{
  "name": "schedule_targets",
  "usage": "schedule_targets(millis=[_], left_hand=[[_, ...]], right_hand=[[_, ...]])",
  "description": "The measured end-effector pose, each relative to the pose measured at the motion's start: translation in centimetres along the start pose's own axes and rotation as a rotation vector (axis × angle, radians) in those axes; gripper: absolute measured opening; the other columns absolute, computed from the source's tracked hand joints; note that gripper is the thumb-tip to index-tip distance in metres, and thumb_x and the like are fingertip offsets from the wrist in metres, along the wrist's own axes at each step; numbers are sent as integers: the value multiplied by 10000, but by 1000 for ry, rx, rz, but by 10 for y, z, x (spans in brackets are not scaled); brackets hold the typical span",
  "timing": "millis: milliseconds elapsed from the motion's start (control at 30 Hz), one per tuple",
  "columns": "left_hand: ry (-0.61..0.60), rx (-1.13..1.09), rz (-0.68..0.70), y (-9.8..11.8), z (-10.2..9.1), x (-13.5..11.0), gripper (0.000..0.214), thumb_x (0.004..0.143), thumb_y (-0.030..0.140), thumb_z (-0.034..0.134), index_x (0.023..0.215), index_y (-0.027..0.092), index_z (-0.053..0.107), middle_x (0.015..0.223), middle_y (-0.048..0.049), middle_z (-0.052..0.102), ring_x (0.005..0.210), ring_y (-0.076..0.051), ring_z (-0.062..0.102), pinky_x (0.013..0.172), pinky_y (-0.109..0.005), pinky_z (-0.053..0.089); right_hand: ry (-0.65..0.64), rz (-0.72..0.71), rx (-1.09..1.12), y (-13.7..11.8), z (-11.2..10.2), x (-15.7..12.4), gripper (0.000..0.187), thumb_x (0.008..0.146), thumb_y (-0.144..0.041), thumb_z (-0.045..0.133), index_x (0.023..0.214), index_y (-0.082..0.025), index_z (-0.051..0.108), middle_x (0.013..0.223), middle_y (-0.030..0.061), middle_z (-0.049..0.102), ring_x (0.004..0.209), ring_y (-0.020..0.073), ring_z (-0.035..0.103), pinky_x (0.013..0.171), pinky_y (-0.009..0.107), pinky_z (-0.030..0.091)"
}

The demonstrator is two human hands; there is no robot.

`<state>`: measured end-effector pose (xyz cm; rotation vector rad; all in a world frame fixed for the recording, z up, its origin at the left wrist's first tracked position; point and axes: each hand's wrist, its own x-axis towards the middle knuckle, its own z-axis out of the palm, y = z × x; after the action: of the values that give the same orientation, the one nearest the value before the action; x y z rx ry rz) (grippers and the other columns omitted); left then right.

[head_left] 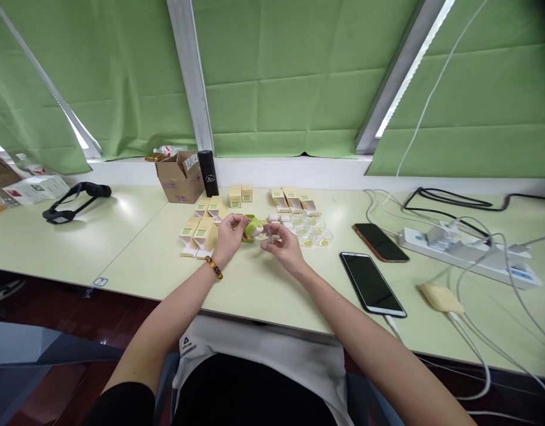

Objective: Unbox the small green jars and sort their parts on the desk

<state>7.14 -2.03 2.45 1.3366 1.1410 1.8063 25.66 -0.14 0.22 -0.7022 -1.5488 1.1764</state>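
Observation:
My left hand (229, 236), with a bead bracelet at the wrist, is closed on a small green and white object (254, 228) held just above the pale green table (134, 248). My right hand (283, 244) pinches a small clear plastic piece (268, 235) right beside that object. Several small yellow-and-green boxes (201, 231) lie to the left of my hands, with more boxes (294, 200) behind. A cluster of clear plastic cases (312, 232) with yellow bits sits just right of my hands.
Two dark phones (372, 283) (381, 241) lie to the right. A white power strip (471, 251) with tangled cables and a beige pad (441, 297) sit further right. A cardboard box (181, 176), a black cylinder (208, 173) and a black headset (74, 201) stand at the back left.

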Motion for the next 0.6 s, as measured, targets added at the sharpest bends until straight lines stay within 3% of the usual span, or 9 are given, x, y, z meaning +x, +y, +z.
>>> schedule_targets(millis=[133, 300, 467, 600], left_hand=[[119, -126, -103, -3, -4, 7, 431, 836, 559, 823, 819, 168, 642, 742, -12, 685, 607, -116, 613, 555, -235, 515], [154, -336, -212, -6, -7, 11, 327, 877, 428, 814, 840, 161, 629, 848, -24, 726, 732, -128, 693, 656, -246, 573], [170, -428, -269, -9, -7, 12, 263, 870, 326, 833, 862, 149, 638, 874, -39, 746, 761, -131, 717, 702, -262, 592], [168, -444, -279, -11, -7, 13, 233, 879, 295, 825, 869, 145, 646, 868, -48, 756, 751, -139, 720, 706, -272, 595]], right_hand=[[17, -40, 73, -4, 0, 0, 505, 665, -304, 858, 1123, -261, 649, 1205, 73, 676, 1161, 260, 642, 937, 415, 589], [64, -155, 81, -9, 1, -2, 466, 712, -232, 805, 1143, -285, 637, 1270, 64, 613, 1232, 252, 623, 1036, 459, 589], [80, -226, 66, -20, 2, -7, 474, 773, -269, 819, 1194, -305, 604, 1278, 60, 628, 1268, 250, 631, 1138, 503, 542], [58, -178, 162, -30, 1, -9, 498, 768, -365, 879, 1181, -301, 609, 1230, 62, 668, 1210, 263, 681, 1106, 495, 559]])
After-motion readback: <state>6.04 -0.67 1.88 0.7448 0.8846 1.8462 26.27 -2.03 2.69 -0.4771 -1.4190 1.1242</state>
